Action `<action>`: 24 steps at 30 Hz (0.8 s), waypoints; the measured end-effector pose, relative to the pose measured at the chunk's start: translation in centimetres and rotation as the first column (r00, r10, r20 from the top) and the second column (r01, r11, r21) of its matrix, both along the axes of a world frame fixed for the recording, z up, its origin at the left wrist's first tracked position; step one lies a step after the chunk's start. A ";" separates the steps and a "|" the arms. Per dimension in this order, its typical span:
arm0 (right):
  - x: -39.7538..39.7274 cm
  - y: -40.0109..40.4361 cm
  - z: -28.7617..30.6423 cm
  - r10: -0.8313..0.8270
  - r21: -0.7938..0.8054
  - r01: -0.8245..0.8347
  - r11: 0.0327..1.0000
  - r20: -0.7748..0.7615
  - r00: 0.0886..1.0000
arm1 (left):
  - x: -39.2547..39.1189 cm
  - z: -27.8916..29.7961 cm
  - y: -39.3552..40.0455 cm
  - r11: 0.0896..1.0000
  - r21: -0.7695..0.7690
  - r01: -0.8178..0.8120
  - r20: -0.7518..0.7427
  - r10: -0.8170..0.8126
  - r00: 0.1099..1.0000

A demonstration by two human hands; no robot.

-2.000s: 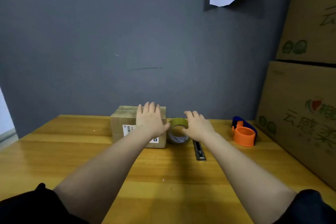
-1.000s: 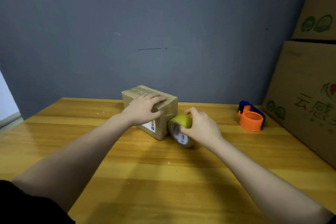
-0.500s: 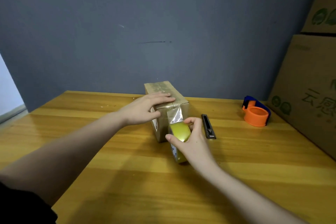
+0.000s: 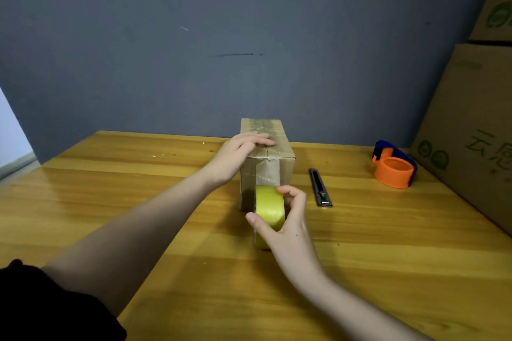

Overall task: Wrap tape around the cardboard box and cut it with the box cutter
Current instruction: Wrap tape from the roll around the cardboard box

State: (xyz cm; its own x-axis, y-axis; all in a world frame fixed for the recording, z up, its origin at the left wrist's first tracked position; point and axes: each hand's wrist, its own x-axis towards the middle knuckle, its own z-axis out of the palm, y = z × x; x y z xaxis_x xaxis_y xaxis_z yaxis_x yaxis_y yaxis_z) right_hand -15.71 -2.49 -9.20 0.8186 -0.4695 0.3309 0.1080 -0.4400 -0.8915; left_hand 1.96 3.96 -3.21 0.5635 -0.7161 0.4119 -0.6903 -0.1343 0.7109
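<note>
Two bare forearms reach in from the near edge over a wooden table (image 4: 110, 202), a dark sleeve (image 4: 55, 307) showing at the lower left. Nearest, the right hand (image 4: 288, 227) grasps a yellow tape roll (image 4: 269, 207), thumb curled across its near left face and fingers hooked over the far right side; the roll stands on edge, close against the near end of the cardboard box (image 4: 270, 158). A strip of clear tape (image 4: 267, 174) runs up from the roll onto the box's near face, glossy and slightly wrinkled. The box sits mid-table with its long axis pointing away from the person, top seam already shiny with tape. The left hand (image 4: 238, 152) lies on the box's top left edge, fingers straight and flat across the top, pressing down rather than gripping. Just right of the box, apart from it, the box cutter (image 4: 320, 187) lies flat on the table, dark and slim, roughly parallel to the box; neither hand touches it. Farther right, near the back edge, sits an orange and blue tape dispenser (image 4: 393, 165). Beyond that, large cartons (image 4: 471, 124) with green print are stacked along the right side. A grey wall (image 4: 194, 36) closes the far end of the table.
</note>
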 end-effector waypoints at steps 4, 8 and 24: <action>0.2 0.2 -0.8 -0.008 -0.035 0.010 0.999 0.047 0.999 | 0.0 -0.3 0.4 0.999 -0.027 0.026 -0.030 -0.027 0.999; 0.2 0.2 -1.4 -0.010 -0.089 0.016 0.996 0.075 0.997 | -0.1 -0.2 0.4 0.999 -0.037 0.019 -0.080 -0.022 0.997; 0.2 -0.1 -1.9 -0.016 -0.219 0.031 0.975 0.070 0.997 | -0.8 0.5 0.4 0.998 -0.062 -0.006 -0.163 -0.004 0.987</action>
State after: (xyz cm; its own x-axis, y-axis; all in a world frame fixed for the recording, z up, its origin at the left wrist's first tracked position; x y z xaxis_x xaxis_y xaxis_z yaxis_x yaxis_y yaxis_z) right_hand -15.49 -2.57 -11.08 0.7803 -0.3981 0.4824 0.1521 -0.6273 -0.7638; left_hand 1.16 4.32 -2.70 0.6274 -0.6912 0.3585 -0.5646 -0.0868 0.8208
